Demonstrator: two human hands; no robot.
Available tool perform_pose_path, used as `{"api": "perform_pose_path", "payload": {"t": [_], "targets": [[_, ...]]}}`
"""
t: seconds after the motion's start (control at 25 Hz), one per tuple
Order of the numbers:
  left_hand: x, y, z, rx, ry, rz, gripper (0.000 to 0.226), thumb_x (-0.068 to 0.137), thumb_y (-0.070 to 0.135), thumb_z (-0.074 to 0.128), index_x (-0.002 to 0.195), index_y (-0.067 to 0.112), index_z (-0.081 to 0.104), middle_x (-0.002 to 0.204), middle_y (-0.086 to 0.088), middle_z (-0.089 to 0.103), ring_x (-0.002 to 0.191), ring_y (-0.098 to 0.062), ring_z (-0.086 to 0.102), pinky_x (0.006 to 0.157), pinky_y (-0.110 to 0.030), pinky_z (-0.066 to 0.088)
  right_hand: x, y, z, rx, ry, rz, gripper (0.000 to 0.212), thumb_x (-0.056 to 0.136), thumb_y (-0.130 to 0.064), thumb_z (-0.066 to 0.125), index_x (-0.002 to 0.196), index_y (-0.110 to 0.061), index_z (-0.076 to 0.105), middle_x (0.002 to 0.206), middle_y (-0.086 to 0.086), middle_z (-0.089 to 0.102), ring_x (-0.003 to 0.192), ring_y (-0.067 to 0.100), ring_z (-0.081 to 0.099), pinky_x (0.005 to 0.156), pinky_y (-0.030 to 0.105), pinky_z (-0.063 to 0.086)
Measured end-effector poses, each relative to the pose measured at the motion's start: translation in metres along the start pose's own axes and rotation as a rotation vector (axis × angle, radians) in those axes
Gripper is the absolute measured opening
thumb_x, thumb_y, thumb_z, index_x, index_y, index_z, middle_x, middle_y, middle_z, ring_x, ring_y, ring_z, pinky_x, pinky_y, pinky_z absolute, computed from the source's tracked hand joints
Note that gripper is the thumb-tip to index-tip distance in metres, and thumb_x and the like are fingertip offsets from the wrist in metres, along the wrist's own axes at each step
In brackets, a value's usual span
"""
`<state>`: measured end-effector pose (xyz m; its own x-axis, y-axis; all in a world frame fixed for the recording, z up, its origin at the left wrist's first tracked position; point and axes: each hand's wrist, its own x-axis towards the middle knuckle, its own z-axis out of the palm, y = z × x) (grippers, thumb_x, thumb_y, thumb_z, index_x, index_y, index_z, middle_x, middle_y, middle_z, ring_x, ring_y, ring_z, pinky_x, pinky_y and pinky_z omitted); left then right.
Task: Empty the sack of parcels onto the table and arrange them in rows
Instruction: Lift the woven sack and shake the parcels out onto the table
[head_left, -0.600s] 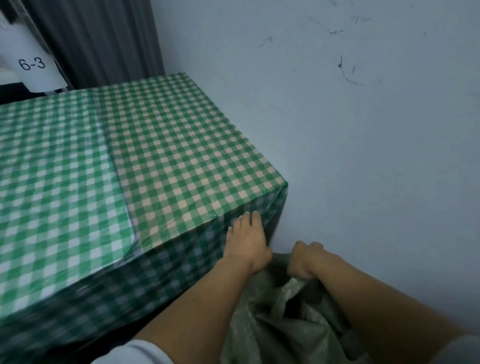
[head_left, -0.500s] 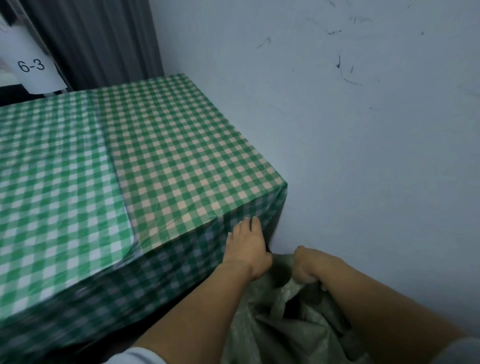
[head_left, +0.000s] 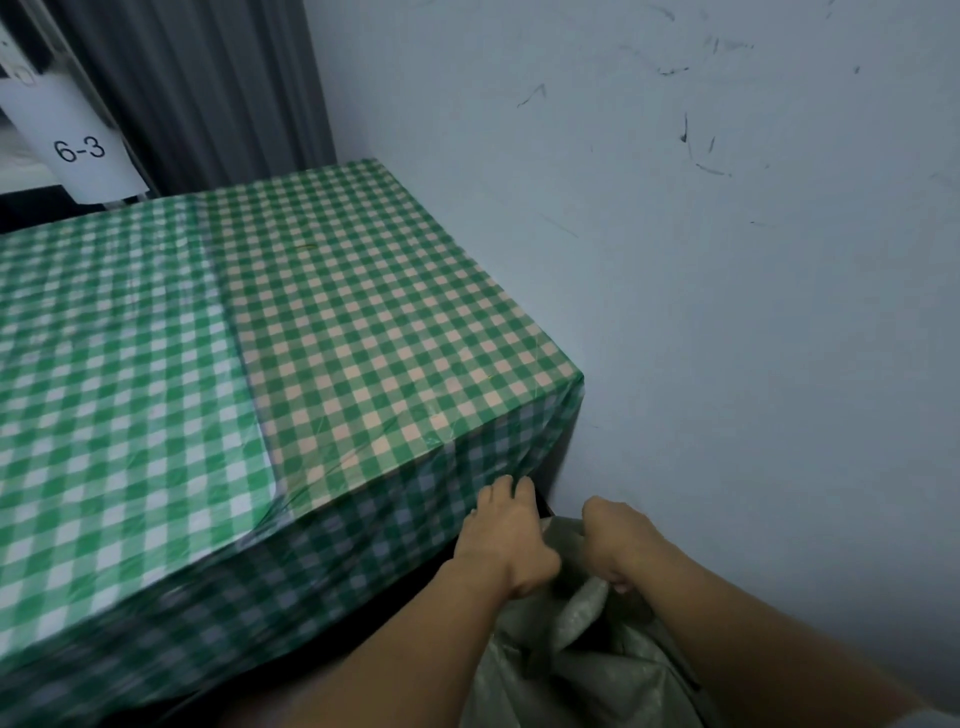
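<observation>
- The left hand (head_left: 506, 535) reaches forward, back upward, with its fingers (head_left: 498, 493) straight and together. The fingertips lie against the hanging edge of the tablecloth (head_left: 363, 338) at the near right corner of the table (head_left: 519, 441).
- The left thumb is hidden under the palm, so contact between this hand and the sack (head_left: 571, 675) cannot be confirmed.
- The right hand (head_left: 618, 540) is curled into a fist, knuckles up, clamped round a bunched twist of the sack's upper edge.
- The 2 hands sit close together, separated by a narrow gap. Both forearms enter from the lower frame edge.
- The sack stands low, beside the table's near right corner, between the table and the wall (head_left: 727, 286). It is not on the tabletop.
- The lower part of the sack is cut off by the frame edge. Its contents are concealed by the fabric folds.
- The near side of the hanging cloth is blurred.
- The sack is grey-green woven plastic, crumpled, with deep folds.
- The tabletop carries 2 glossy checked sheets: green and white on the left, green and pale peach on the right. They overlap along 1 straight seam.
- The wall is pale blue with dark scuff marks.
- A grey pleated curtain (head_left: 208, 78) hangs behind the table. Beside it is a white label (head_left: 80, 148) reading "6-3".
</observation>
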<state>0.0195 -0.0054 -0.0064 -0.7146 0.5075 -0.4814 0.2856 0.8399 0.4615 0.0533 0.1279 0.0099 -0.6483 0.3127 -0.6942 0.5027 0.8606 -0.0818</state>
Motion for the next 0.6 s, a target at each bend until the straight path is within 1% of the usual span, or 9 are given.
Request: {"api": "perform_pose_path", "payload": {"t": [0.04, 0.08, 0.16, 0.24, 0.32, 0.36, 0.44, 0.52, 0.6], "targets": [[0.000, 0.000, -0.001, -0.007, -0.002, -0.001, 0.080, 0.083, 0.027, 0.059, 0.152, 0.012, 0.023, 0.155, -0.009, 0.024, 0.142, -0.029, 0.022, 0.114, -0.045, 0.034, -0.001, -0.002, -0.003, 0.023, 0.021, -0.006, 0.007, 0.095, -0.005, 0.058, 0.097, -0.009, 0.052, 0.111, 0.016, 0.063, 0.082, 0.024, 0.067, 0.046, 0.022, 0.041], [0.000, -0.001, -0.001, -0.021, -0.003, 0.001, 0.078, 0.083, 0.030, 0.059, 0.151, 0.012, 0.025, 0.154, -0.008, 0.025, 0.142, -0.029, 0.023, 0.113, -0.044, 0.034, 0.000, -0.004, -0.005, 0.059, 0.041, -0.004, 0.017, 0.095, -0.004, 0.059, 0.086, -0.010, 0.046, 0.110, 0.017, 0.064, 0.070, 0.021, 0.065, 0.042, 0.022, 0.040], [0.001, 0.001, 0.000, -0.082, -0.029, 0.000, 0.078, 0.084, 0.038, 0.061, 0.150, 0.013, 0.028, 0.154, -0.007, 0.027, 0.142, -0.028, 0.025, 0.113, -0.043, 0.034, 0.002, -0.012, -0.012, 0.155, 0.069, -0.014, 0.025, 0.095, -0.003, 0.060, 0.077, -0.011, 0.044, 0.084, 0.013, 0.065, 0.052, 0.016, 0.059, 0.039, 0.021, 0.042], [0.004, 0.003, 0.002, -0.185, -0.079, -0.006, 0.078, 0.078, 0.046, 0.068, 0.144, 0.018, 0.038, 0.147, -0.005, 0.038, 0.134, -0.027, 0.038, 0.110, -0.043, 0.039, 0.005, -0.021, -0.022, 0.294, 0.115, -0.047, 0.021, 0.095, -0.005, 0.059, 0.075, -0.009, 0.053, 0.065, 0.010, 0.063, 0.048, 0.018, 0.062, 0.041, 0.022, 0.046], [0.006, 0.006, 0.003, -0.289, -0.101, -0.032, 0.067, 0.078, 0.041, 0.072, 0.136, 0.023, 0.045, 0.135, -0.004, 0.054, 0.119, -0.024, 0.055, 0.101, -0.040, 0.048, 0.005, -0.031, -0.033, 0.443, 0.127, -0.088, 0.019, 0.095, -0.004, 0.058, 0.077, -0.006, 0.061, 0.063, 0.012, 0.066, 0.049, 0.020, 0.066, 0.046, 0.025, 0.052], [0.006, 0.007, 0.002, -0.297, -0.096, -0.036, 0.058, 0.084, 0.033, 0.069, 0.136, 0.022, 0.045, 0.131, -0.005, 0.059, 0.115, -0.024, 0.059, 0.097, -0.038, 0.050, 0.005, -0.035, -0.038, 0.503, 0.112, -0.109, 0.016, 0.094, -0.003, 0.058, 0.079, -0.003, 0.063, 0.063, 0.014, 0.068, 0.049, 0.020, 0.067, 0.049, 0.027, 0.056], [0.007, 0.005, -0.003, -0.236, -0.015, -0.032, 0.043, 0.097, 0.021, 0.053, 0.139, 0.019, 0.044, 0.126, -0.010, 0.064, 0.109, -0.028, 0.062, 0.090, -0.037, 0.051, 0.004, -0.041, -0.048, 0.594, 0.095, -0.147, 0.010, 0.093, 0.000, 0.058, 0.088, 0.004, 0.067, 0.068, 0.017, 0.070, 0.053, 0.022, 0.069, 0.060, 0.033, 0.063], [0.004, 0.001, -0.012, -0.246, 0.069, -0.022, 0.041, 0.100, 0.015, 0.044, 0.140, 0.021, 0.044, 0.120, -0.011, 0.066, 0.098, -0.027, 0.063, 0.080, -0.037, 0.050, -0.001, -0.044, -0.055, 0.667, 0.096, -0.196, 0.012, 0.095, -0.002, 0.057, 0.096, 0.006, 0.067, 0.081, 0.022, 0.072, 0.062, 0.024, 0.071, 0.067, 0.036, 0.064], [-0.001, -0.002, -0.022, -0.300, 0.139, -0.020, 0.040, 0.099, 0.011, 0.042, 0.136, 0.026, 0.051, 0.114, -0.008, 0.069, 0.092, -0.023, 0.062, 0.075, -0.036, 0.047, -0.007, -0.044, -0.059, 0.736, 0.097, -0.218, 0.017, 0.100, -0.009, 0.051, 0.103, 0.002, 0.064, 0.091, 0.022, 0.072, 0.068, 0.023, 0.071, 0.062, 0.034, 0.062]]}}
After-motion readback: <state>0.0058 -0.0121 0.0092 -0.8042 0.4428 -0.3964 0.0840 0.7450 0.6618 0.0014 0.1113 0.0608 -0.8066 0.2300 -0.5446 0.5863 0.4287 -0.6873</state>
